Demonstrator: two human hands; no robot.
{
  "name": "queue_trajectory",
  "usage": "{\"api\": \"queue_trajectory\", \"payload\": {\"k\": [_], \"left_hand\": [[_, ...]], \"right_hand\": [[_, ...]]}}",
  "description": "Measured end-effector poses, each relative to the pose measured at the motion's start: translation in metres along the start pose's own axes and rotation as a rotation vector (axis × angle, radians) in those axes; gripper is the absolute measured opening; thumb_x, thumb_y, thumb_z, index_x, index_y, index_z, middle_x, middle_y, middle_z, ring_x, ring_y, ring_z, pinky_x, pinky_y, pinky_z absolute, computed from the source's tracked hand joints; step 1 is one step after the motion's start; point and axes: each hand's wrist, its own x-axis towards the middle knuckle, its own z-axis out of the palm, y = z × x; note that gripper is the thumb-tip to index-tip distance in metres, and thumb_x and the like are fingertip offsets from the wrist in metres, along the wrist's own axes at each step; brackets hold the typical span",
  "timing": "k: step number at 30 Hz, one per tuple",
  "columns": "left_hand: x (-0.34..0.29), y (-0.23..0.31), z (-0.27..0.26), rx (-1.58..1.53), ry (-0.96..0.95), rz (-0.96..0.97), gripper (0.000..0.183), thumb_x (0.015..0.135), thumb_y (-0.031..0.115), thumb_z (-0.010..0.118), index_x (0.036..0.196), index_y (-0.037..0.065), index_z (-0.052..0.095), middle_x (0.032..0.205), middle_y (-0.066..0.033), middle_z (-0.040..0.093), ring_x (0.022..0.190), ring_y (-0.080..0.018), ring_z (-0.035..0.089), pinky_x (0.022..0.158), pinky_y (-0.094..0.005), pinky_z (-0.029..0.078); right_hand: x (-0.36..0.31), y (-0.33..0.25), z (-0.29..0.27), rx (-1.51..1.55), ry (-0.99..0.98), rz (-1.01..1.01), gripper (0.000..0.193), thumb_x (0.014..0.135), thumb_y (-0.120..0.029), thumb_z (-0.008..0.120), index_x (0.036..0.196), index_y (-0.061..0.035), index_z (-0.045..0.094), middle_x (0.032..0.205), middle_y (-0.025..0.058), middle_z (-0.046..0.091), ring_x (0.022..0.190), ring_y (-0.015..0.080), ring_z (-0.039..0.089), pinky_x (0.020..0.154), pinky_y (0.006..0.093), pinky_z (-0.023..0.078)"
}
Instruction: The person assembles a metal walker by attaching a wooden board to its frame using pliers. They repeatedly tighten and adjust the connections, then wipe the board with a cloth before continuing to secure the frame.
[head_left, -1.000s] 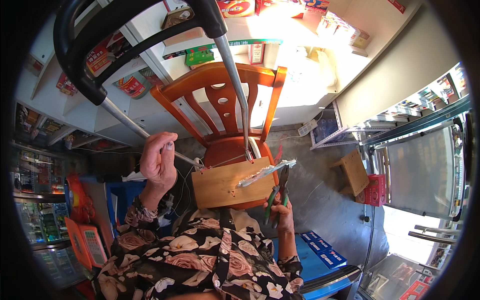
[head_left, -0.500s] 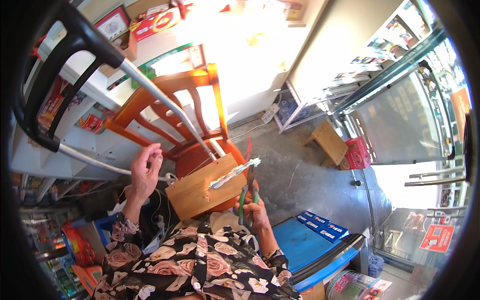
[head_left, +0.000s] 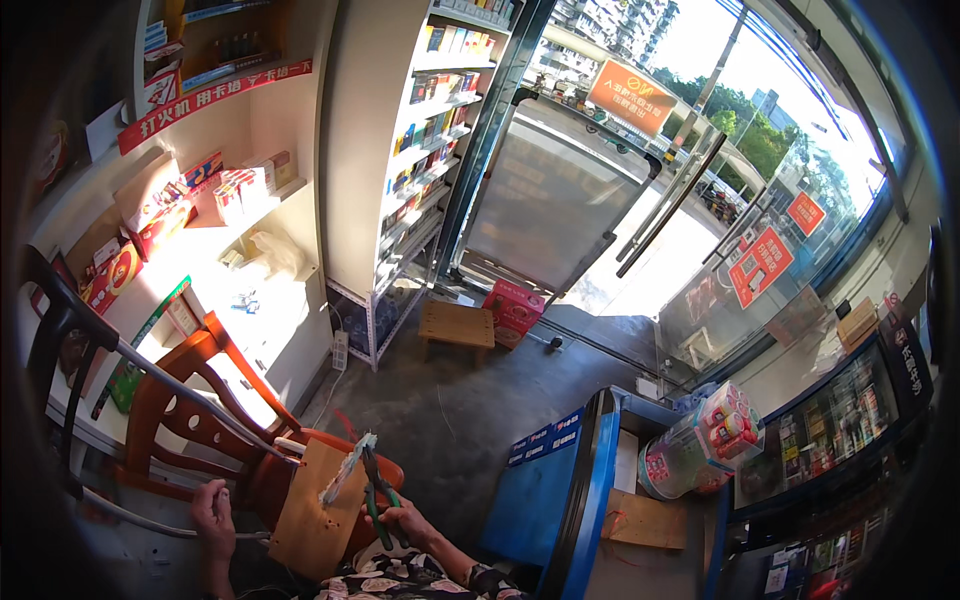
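Right grip (head_left: 402,517): yours, closed around green-handled pliers (head_left: 370,470). Left grip (head_left: 213,510): yours, half-curled, apparently empty. Wooden board (head_left: 305,510): over chair (head_left: 240,358); could slide under plier pressure if you leave it unsteadied.

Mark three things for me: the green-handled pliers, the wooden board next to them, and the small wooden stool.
Green-handled pliers (head_left: 373,484): head view, near the pivot.
Wooden board (head_left: 306,522): head view, middle of its flat face.
Small wooden stool (head_left: 457,324): head view, top of the seat.
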Motion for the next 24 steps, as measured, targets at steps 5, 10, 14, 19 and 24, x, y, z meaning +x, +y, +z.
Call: {"api": "queue_trajectory", "payload": {"k": [5, 10, 14, 19, 24], "left_hand": [[-0.007, -0.007, 0.001, -0.05, -0.107, 0.036, 0.013, 0.087, 0.002, 0.05, 0.099, -0.001, 0.057, 0.086, -0.0128, 0.056, 0.079, -0.0215, 0.056, 0.071, -0.0308, 0.046], [-0.002, -0.032, -0.013, -0.1, 0.093, 0.168, 0.016, 0.091, 0.001, 0.044, 0.103, -0.001, 0.055, 0.095, -0.0121, 0.056, 0.088, -0.0217, 0.055, 0.08, -0.0305, 0.045], [0.005, -0.04, -0.044, -0.129, 0.293, 0.308, 0.02, 0.093, 0.0, 0.04, 0.108, -0.002, 0.053, 0.101, -0.0114, 0.055, 0.096, -0.0201, 0.054, 0.086, -0.0308, 0.044], [0.007, -0.032, -0.052, -0.282, 0.153, 0.21, 0.022, 0.095, 0.002, 0.04, 0.112, -0.001, 0.052, 0.102, -0.0106, 0.054, 0.095, -0.0176, 0.054, 0.084, -0.0296, 0.046], [-0.003, -0.011, -0.036, -0.259, 0.047, 0.256, 0.02, 0.092, 0.002, 0.046, 0.109, 0.0, 0.056, 0.092, -0.009, 0.056, 0.082, -0.0157, 0.056, 0.073, -0.0283, 0.049]], "right_hand": [[-0.031, 0.028, 0.026, 0.1, 0.036, -0.05, 0.067, 0.072, 0.002, 0.044, 0.137, -0.0032, 0.028, 0.111, 0.0145, 0.055, 0.094, 0.0197, 0.058, 0.087, 0.0315, 0.047], [-0.054, 0.052, 0.034, 0.119, 0.103, -0.079, 0.063, 0.072, 0.001, 0.046, 0.134, -0.0024, 0.032, 0.11, 0.0141, 0.054, 0.094, 0.0202, 0.058, 0.087, 0.0319, 0.047], [-0.069, 0.068, 0.026, 0.128, 0.161, -0.175, 0.058, 0.072, 0.001, 0.047, 0.129, -0.0018, 0.036, 0.11, 0.0135, 0.054, 0.094, 0.0201, 0.058, 0.085, 0.0319, 0.047], [-0.083, 0.077, 0.027, 0.108, 0.237, -0.216, 0.054, 0.073, -0.002, 0.048, 0.126, -0.0007, 0.038, 0.11, 0.0132, 0.055, 0.095, 0.0189, 0.058, 0.084, 0.0311, 0.046], [-0.087, 0.082, 0.036, 0.079, 0.239, -0.235, 0.053, 0.07, -0.002, 0.047, 0.123, -0.0006, 0.041, 0.108, 0.0129, 0.056, 0.093, 0.0194, 0.058, 0.083, 0.0306, 0.046]]}}
